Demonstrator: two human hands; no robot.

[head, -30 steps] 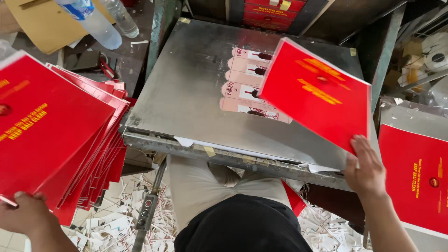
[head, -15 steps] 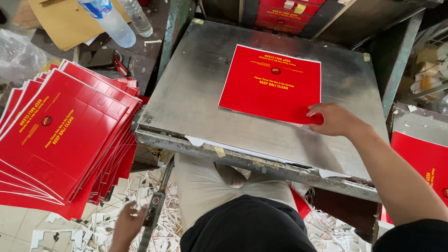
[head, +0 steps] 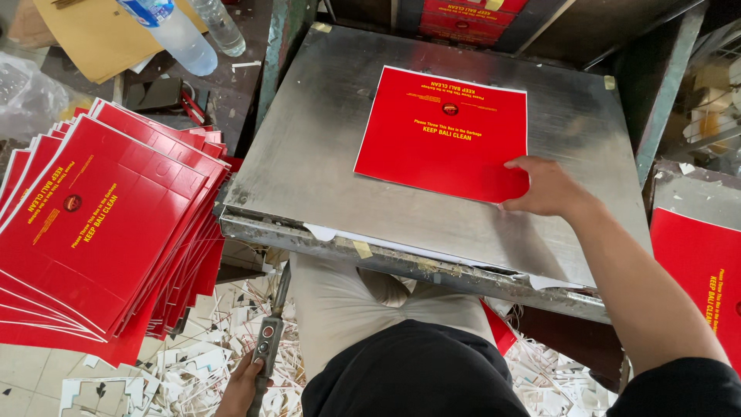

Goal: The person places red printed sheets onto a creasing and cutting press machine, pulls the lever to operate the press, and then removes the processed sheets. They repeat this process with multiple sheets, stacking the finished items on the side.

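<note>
Now right hand (head: 549, 188) fingers press red sheet (head: 445, 133) flat; left hand (head: 241, 384) grips handle (head: 268, 342)

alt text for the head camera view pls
A person's right hand presses a red printed sheet flat on a grey metal plate; the left hand grips a lever handle below. A fanned stack of red sheets sits left.

- Right hand (head: 549, 188) presses the red sheet (head: 444, 135) flat on the metal plate (head: 309, 154).
- Left hand (head: 245, 382), below the plate, grips a control handle (head: 268, 340).
</note>
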